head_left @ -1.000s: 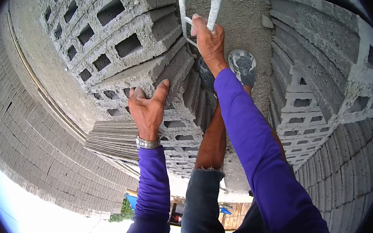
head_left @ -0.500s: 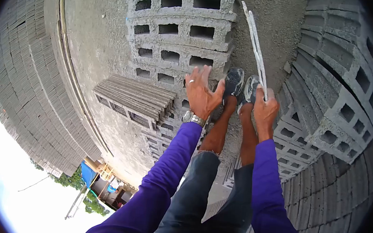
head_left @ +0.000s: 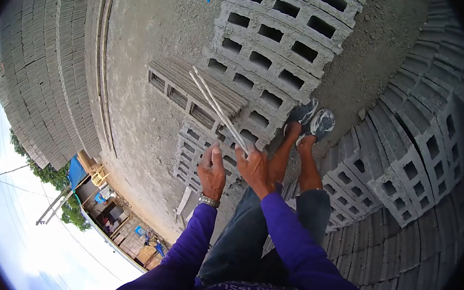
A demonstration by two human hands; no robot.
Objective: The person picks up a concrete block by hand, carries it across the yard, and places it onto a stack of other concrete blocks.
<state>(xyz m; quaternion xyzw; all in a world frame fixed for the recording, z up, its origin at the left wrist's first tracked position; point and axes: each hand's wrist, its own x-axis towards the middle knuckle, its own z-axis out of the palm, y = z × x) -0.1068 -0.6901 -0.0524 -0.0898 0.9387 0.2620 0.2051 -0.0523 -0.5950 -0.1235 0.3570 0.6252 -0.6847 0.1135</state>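
My right hand (head_left: 256, 169) is closed round the lower end of a pair of thin pale sticks (head_left: 214, 100), which lie close together and point up and left across the blocks. Beside it, my left hand (head_left: 212, 173) has loosely bent fingers with the thumb apart, and nothing shows in it. Both hands are above a row of grey hollow concrete blocks (head_left: 269, 62). Close to the sticks' far end, a short stack of blocks on its side (head_left: 184, 88) rests against that row.
More hollow blocks (head_left: 400, 176) are stacked at the right, near my feet (head_left: 314, 119). A long wall of stacked blocks (head_left: 38, 62) stands at the left beyond a pole (head_left: 104, 51) on gravelly ground (head_left: 148, 27). A shelter with a blue tarp (head_left: 78, 173) is at the lower left.
My view has turned left. My right hand has brought the sticks leftward, close to my left hand. My left hand has drawn back from the block row, its spread fingers now bent.
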